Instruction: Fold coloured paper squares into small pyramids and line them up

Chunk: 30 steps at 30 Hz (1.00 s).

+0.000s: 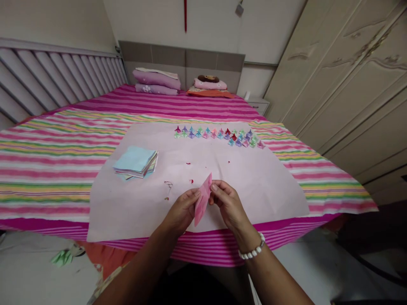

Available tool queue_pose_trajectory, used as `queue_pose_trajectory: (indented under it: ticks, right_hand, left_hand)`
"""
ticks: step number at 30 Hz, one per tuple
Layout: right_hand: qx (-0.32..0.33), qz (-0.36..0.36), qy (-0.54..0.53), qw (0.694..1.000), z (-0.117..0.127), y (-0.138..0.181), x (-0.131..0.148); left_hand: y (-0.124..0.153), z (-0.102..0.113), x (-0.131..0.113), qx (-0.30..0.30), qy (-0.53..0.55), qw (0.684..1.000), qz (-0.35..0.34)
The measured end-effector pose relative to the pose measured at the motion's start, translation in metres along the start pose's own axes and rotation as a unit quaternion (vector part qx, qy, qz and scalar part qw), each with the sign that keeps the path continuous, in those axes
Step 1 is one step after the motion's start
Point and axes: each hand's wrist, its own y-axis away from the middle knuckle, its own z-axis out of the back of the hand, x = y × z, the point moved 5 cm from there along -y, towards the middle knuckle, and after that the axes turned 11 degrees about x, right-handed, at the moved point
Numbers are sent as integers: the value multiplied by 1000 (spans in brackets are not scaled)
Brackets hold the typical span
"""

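A folded pink paper is held upright between both hands over the near edge of a large pale pink sheet. My left hand pinches its left side and my right hand, with a white bead bracelet on the wrist, pinches its upper right edge. To the left on the sheet lies a stack of square coloured papers with a light blue one on top. Along the far edge of the sheet, several small folded paper shapes in many colours sit in rows.
The sheet lies on a bed with a pink, green and yellow striped cover. Pillows rest against the headboard. A cream wardrobe stands at the right. Small paper scraps dot the sheet, and green paper lies on the floor at left.
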Motion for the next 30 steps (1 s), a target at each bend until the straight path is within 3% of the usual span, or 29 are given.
queue_pose_trajectory:
  ticks: [18,26,30]
  right_hand:
    - [-8,3,-3,1000,3,-4,4]
    - [1,15,56,998,1,-3,-4]
    - [22,23,75,997,-4,-4,-12]
  left_hand:
    - [-1,10,7,20,-5,1000,-5]
    - [0,20,4,-90,-45,994,-43]
    - [4,20,-5,-149,-145,975,-72]
